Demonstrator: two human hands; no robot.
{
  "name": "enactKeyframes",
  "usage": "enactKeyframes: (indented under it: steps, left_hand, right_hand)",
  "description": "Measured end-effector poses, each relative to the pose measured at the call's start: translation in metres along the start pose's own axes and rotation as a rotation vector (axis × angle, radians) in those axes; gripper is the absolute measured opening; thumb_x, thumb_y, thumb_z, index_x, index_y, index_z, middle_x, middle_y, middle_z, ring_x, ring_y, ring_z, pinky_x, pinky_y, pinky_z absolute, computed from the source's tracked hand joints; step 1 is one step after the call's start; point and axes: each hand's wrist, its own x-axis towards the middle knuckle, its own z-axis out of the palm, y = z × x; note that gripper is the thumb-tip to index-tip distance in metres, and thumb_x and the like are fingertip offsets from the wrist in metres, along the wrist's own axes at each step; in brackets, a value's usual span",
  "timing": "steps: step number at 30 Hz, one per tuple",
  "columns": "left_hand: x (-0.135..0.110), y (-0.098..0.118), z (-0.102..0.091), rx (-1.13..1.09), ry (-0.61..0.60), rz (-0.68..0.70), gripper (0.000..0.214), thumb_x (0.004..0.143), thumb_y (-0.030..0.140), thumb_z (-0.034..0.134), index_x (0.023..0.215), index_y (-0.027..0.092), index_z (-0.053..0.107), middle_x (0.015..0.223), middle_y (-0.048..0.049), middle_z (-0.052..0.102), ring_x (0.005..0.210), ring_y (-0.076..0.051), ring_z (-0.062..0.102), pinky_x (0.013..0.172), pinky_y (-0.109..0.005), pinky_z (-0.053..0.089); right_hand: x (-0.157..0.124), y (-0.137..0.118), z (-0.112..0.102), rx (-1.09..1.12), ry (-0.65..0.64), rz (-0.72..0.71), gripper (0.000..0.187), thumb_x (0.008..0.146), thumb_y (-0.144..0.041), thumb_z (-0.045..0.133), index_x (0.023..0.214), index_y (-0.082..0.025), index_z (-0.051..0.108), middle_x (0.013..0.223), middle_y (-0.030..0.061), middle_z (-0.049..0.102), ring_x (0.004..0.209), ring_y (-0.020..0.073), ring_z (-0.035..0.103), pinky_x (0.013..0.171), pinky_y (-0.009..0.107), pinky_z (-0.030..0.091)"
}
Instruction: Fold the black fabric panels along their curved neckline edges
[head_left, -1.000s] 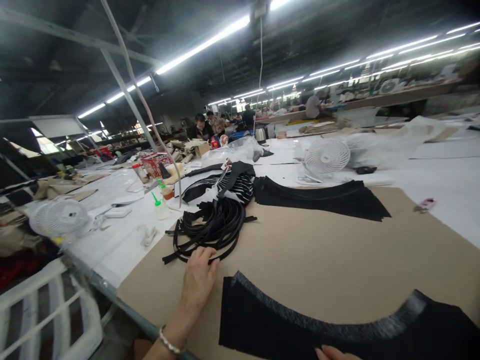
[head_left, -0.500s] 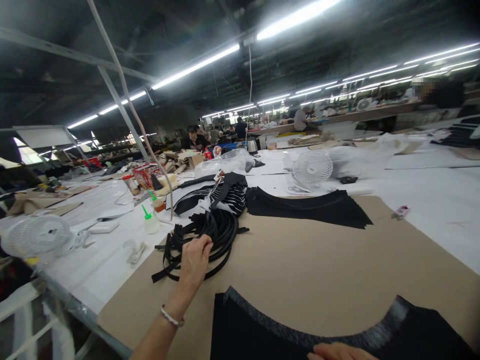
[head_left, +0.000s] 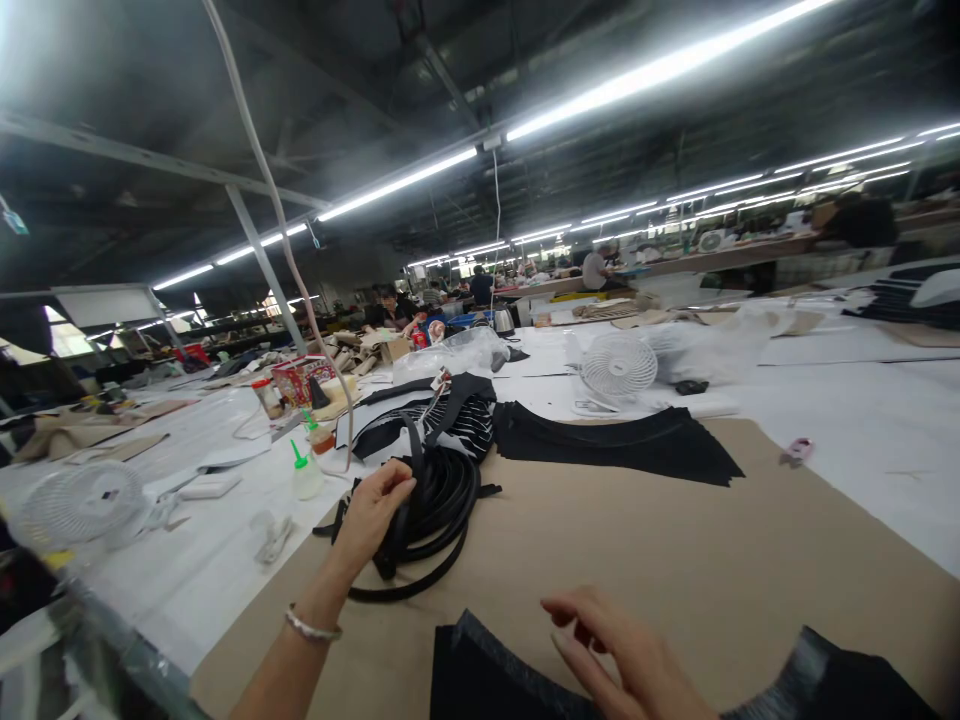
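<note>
My left hand (head_left: 371,515) is closed on black strips pulled up from the coiled pile of black strips (head_left: 439,495) on the brown cardboard sheet (head_left: 637,540). My right hand (head_left: 619,655) hovers over the near edge of a curved black fabric piece (head_left: 487,680), fingers loosely curled and holding nothing. A second stack of black fabric pieces (head_left: 615,445) lies further back on the cardboard. Striped black-and-white pieces (head_left: 457,415) sit behind the strips.
White table (head_left: 862,400) surrounds the cardboard. Two small white fans (head_left: 619,365) (head_left: 79,500), a green-capped glue bottle (head_left: 304,475), a red box (head_left: 296,380) and a plastic bag (head_left: 457,350) lie about. A pink item (head_left: 796,452) rests at the right. People work at far tables.
My left hand went from resting by the strips to gripping and lifting some. My right hand rose from the fabric's bottom edge into view. The camera tilted up.
</note>
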Motion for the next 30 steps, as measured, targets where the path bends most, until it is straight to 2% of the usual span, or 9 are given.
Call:
enactKeyframes:
  steps: [2,5,8,11,15,18,20,25,30]
  left_hand:
    - [-0.005,0.016,0.003,-0.023,-0.054,0.029,0.02,0.089,0.037,0.045,0.08,0.02,0.05,0.07,0.0036,0.046,0.069,-0.013,0.047,0.066,-0.022,0.04]
    - [-0.017,0.041,0.011,-0.019,-0.144,0.069,0.021,0.089,0.037,0.046,0.077,0.02,0.051,0.071,0.0033,0.049,0.069,-0.012,0.047,0.066,-0.022,0.04]
    - [-0.027,0.057,0.016,0.036,-0.2,0.096,0.022,0.09,0.035,0.044,0.076,0.02,0.053,0.073,0.0028,0.054,0.072,-0.012,0.052,0.068,-0.021,0.041]
    - [-0.029,0.056,0.013,0.144,-0.192,0.075,0.021,0.092,0.033,0.04,0.078,0.022,0.051,0.074,0.0035,0.059,0.072,-0.012,0.056,0.067,-0.02,0.041]
    - [-0.021,0.029,0.001,0.396,-0.045,-0.051,0.02,0.094,0.029,0.033,0.084,0.023,0.049,0.067,0.0016,0.06,0.064,-0.015,0.058,0.062,-0.024,0.039]
    - [-0.012,0.0,-0.004,0.637,0.141,-0.153,0.028,0.095,0.023,0.026,0.094,0.019,0.053,0.067,-0.0048,0.058,0.066,-0.022,0.058,0.066,-0.032,0.037]
    - [-0.006,-0.019,-0.003,0.752,0.203,-0.157,0.033,0.094,0.019,0.024,0.098,0.015,0.056,0.069,-0.009,0.059,0.071,-0.026,0.059,0.071,-0.037,0.037]
    - [-0.001,-0.051,0.014,0.865,0.179,-0.011,0.035,0.092,0.017,0.029,0.099,0.014,0.063,0.087,-0.014,0.064,0.089,-0.029,0.057,0.08,-0.041,0.039]
    - [-0.005,-0.064,0.042,0.872,0.143,0.111,0.042,0.096,0.029,0.03,0.118,0.011,0.061,0.115,-0.0186,0.061,0.106,-0.031,0.055,0.092,-0.044,0.039]
  right_hand:
    - [0.029,-0.013,0.009,0.238,0.001,0.163,0.028,0.087,-0.026,0.051,0.113,-0.022,0.063,0.1,0.0042,0.067,0.073,0.0134,0.063,0.066,0.023,0.05]
    - [0.076,-0.026,0.028,0.621,-0.009,0.253,0.041,0.077,-0.031,0.062,0.117,-0.02,0.06,0.103,0.0052,0.063,0.066,0.0127,0.06,0.06,0.026,0.048]
    - [0.112,-0.03,0.045,0.821,-0.028,0.227,0.027,0.072,-0.038,0.067,0.087,-0.017,0.063,0.079,0.0008,0.063,0.058,0.0116,0.055,0.054,0.024,0.042]
    - [0.126,-0.026,0.052,0.849,0.037,0.225,0.029,0.074,-0.045,0.066,0.071,-0.018,0.055,0.054,-0.0044,0.053,0.051,0.0107,0.05,0.053,0.024,0.038]
    - [0.117,-0.01,0.042,0.864,0.144,0.243,0.035,0.074,-0.051,0.067,0.07,-0.019,0.053,0.053,-0.0041,0.054,0.051,0.0116,0.051,0.054,0.025,0.038]
    - [0.102,0.001,0.023,0.854,0.226,0.239,0.038,0.075,-0.053,0.068,0.073,-0.018,0.057,0.067,0.0004,0.063,0.06,0.0134,0.057,0.061,0.027,0.043]
    - [0.093,0.005,0.007,0.84,0.267,0.229,0.038,0.075,-0.055,0.069,0.077,-0.017,0.061,0.078,0.0036,0.067,0.068,0.0155,0.06,0.068,0.029,0.045]
    - [0.073,0.009,-0.026,0.783,0.335,0.191,0.037,0.078,-0.054,0.068,0.084,-0.018,0.066,0.086,0.0058,0.069,0.082,0.0193,0.061,0.079,0.032,0.046]
    - [0.061,0.014,-0.053,0.742,0.403,0.155,0.033,0.081,-0.051,0.067,0.087,-0.019,0.065,0.093,0.0052,0.069,0.091,0.0196,0.061,0.088,0.034,0.045]
